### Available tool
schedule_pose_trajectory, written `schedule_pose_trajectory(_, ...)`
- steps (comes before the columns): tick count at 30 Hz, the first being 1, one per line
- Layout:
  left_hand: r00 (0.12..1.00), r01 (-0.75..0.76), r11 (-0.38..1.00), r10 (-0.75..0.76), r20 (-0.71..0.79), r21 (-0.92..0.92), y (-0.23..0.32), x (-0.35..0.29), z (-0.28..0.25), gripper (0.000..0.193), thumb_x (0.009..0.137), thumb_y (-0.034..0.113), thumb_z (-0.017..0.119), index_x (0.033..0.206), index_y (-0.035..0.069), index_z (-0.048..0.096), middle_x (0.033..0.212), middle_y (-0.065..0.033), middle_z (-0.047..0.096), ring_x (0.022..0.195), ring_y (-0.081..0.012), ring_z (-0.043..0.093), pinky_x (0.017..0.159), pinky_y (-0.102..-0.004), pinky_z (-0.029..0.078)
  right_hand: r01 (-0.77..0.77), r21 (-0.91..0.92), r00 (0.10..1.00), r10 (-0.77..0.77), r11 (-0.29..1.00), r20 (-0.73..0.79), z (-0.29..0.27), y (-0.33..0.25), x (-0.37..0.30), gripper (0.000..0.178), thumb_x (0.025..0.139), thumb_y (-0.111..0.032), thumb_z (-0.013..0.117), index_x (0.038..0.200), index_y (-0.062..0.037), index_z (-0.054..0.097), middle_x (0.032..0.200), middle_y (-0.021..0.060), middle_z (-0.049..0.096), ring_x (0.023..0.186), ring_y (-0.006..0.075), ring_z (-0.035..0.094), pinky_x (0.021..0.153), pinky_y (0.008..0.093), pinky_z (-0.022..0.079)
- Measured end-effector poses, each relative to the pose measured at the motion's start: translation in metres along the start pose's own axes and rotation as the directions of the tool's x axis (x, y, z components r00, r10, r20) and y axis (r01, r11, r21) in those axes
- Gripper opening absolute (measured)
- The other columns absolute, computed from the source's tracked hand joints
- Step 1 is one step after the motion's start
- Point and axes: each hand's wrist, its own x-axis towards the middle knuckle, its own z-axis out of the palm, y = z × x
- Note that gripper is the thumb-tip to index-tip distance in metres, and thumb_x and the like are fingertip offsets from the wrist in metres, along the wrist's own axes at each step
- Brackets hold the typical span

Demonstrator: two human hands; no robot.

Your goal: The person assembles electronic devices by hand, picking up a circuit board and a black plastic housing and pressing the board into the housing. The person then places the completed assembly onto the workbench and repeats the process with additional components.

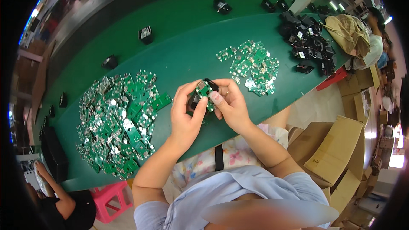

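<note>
Both hands meet over the near edge of the green table, around a black plastic housing (194, 101) with a green circuit board (205, 90) at its open face. My left hand (185, 110) is wrapped round the housing's left side, its thumb against the board. From the right, my right hand (231, 103) grips the other side, and its thumb presses on the board. The fingers hide much of the housing, so how deep the board sits cannot be told. A big heap of loose circuit boards (121, 123) lies left of my hands; a smaller board pile (257, 66) lies to the right.
Black housings (309, 38) are heaped at the table's right end. Single housings stand on a green belt (183, 15) along the far side. Cardboard boxes (332, 149) and a pink stool (111, 200) flank me. Other people sit at far left and far right.
</note>
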Motion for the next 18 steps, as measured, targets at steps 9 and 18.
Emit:
schedule_pose_trajectory(9, 0.879, 0.280, 0.957, -0.226, 0.419, -0.073, -0.003, 0.009, -0.012, 0.050, 0.084, 0.001, 0.055, 0.130, 0.003, 0.036, 0.123, -0.0097, 0.045, 0.113, -0.0179, 0.045, 0.095, -0.0291, 0.038, 0.175, -0.093, 0.984, -0.177, 0.980, -0.015, -0.027, -0.019, -0.014, 0.024, 0.086, -0.007, 0.056, 0.109, -0.0045, 0.050, 0.081, 0.0011, 0.052, 0.058, 0.0061, 0.051, 0.049, 0.0174, 0.043)
schedule_pose_trajectory(18, 0.811, 0.556, 0.762, -0.413, 0.414, -0.330, -0.002, 0.009, -0.009, 0.023, 0.085, 0.008, 0.058, 0.106, 0.004, 0.048, 0.100, -0.0037, 0.057, 0.090, -0.0103, 0.054, 0.075, -0.0245, 0.046, 0.591, -0.499, 0.806, -0.452, 0.633, 0.382, -0.015, -0.014, -0.024, 0.015, 0.079, -0.002, 0.062, 0.094, -0.0034, 0.063, 0.079, 0.0071, 0.056, 0.064, 0.0181, 0.056, 0.055, 0.0279, 0.045)
